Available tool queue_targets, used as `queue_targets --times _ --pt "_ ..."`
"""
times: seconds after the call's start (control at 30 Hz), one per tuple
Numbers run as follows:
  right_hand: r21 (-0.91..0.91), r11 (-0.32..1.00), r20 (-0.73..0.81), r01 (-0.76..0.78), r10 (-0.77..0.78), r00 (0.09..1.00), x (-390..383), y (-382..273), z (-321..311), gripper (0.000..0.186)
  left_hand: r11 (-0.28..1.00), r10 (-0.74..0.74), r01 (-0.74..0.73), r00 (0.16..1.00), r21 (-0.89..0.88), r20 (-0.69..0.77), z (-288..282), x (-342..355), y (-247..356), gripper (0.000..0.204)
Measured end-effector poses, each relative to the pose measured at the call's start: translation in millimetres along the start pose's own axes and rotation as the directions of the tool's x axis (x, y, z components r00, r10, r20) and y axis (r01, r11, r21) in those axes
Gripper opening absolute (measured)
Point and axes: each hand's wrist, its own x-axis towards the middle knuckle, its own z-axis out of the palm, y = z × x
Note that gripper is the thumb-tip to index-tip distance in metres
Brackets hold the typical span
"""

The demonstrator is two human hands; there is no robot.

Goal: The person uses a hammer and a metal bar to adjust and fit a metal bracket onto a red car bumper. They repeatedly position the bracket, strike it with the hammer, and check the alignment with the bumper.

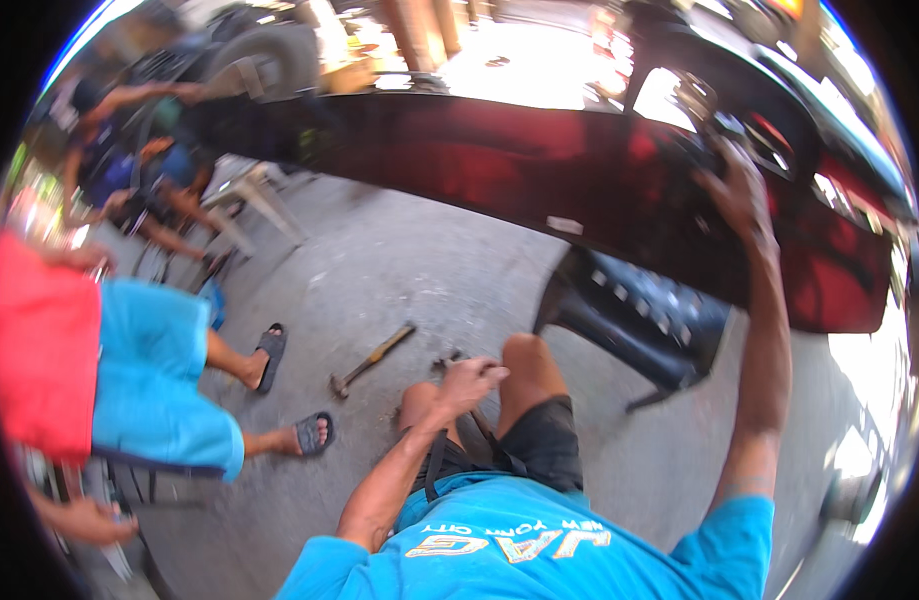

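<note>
A long dark red panel (pixel 509 150), apparently a vehicle body part, stretches across the far side, tilted down to the right. My right hand (pixel 737 190) is at the rim of its opening, thumb on the red face and fingers curled over the edge, smeared by motion. My left hand (pixel 471 384) hovers above my knees with its fingers drawn together; whatever they hold, if anything, is hidden. A small dark object (pixel 447 358) shows just past it, too blurred to name. On the floor lies a hammer (pixel 372 360) with a wooden handle.
A black plastic chair (pixel 639 315) stands under the panel. At left sits a person in blue shorts (pixel 154 370) and sandals. Other people (pixel 144 190) are near a pale stool (pixel 249 205) and a tyre (pixel 269 60), far left.
</note>
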Motion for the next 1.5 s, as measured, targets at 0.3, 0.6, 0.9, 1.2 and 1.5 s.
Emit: queue_targets --times 0.3,0.6,0.9,1.2,1.5 --pt "-0.001 0.991 0.106 -0.132 0.132 0.986 11 -10 -6 0.047 0.965 0.235 -0.243 0.968 -0.101 -0.088 -5 40 67 0.047" --pt "0.035 0.981 0.133 -0.192 0.186 0.974 10 -15 -10 0.046 0.996 -0.077 0.066 0.976 -0.062 -0.204 -41 -32 -38 0.049" --pt "0.066 0.985 0.098 -0.157 0.150 0.984 9 -5 0 0.040 0.930 -0.367 0.296 0.782 -0.218 -0.503 -103 -124 -94 0.046" --pt "0.121 0.985 0.148 -0.122 0.103 0.984 17 14 4 0.046 0.975 -0.189 0.219 0.764 -0.027 -0.618 -156 -122 -32 0.046" --pt "0.008 0.991 0.269 -0.136 0.129 0.954 12 -3 -14 0.064 0.951 -0.045 0.218 0.799 0.219 -0.599 -175 -138 27 0.047"
